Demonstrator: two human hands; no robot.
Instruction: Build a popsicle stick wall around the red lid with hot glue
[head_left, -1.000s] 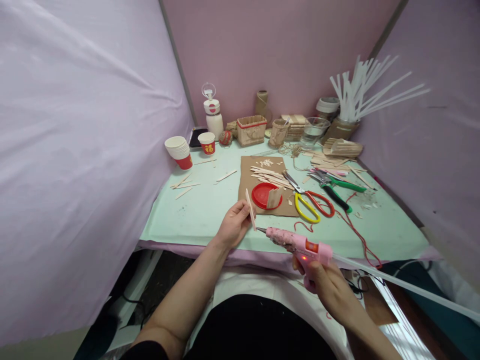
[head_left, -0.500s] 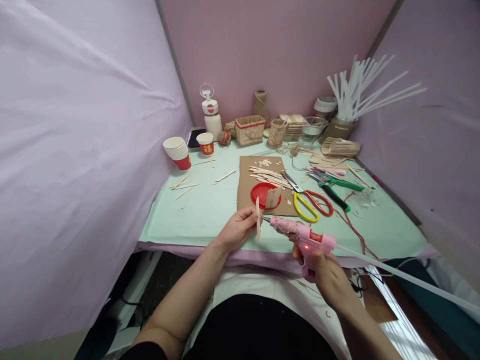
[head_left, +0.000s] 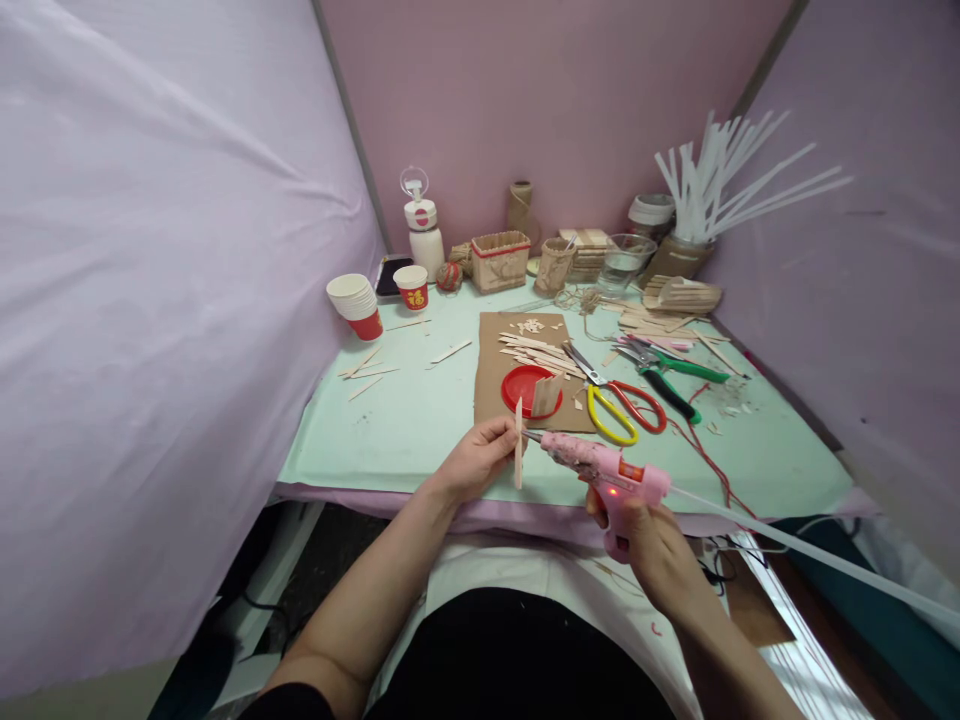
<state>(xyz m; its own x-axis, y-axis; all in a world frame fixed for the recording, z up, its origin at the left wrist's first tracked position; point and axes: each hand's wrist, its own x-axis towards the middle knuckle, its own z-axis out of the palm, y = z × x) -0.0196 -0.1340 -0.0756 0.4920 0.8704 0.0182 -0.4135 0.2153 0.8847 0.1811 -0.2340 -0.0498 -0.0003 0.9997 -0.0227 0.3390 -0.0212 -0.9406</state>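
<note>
Pinched in my left hand (head_left: 487, 452) is a small wooden stick piece (head_left: 518, 462), seen nearly edge-on and upright over the table's front edge. My right hand (head_left: 646, 535) grips a pink glue gun (head_left: 600, 466) with a lit orange light. Its metal nozzle points left and is at or very near the wooden piece; whether they touch cannot be made out. A long white glue stick (head_left: 810, 550) runs out of the gun's back. Just beyond my hands, a small wooden panel (head_left: 546, 397) stands on a red lid (head_left: 517, 388).
Cardboard (head_left: 491, 350) under the lid bears cut sticks (head_left: 536, 350). Scissors (head_left: 611, 395) and green-handled pliers (head_left: 671, 385) lie to the right, beside red cord (head_left: 712, 462). Paper cups (head_left: 360, 308), a white bottle (head_left: 426, 240), a wooden basket (head_left: 501, 262) and a water bowl (head_left: 624, 262) stand farther back.
The wooden piece in my left hand has shifted slightly right and turned a little more upright. The glue gun has barely moved.
</note>
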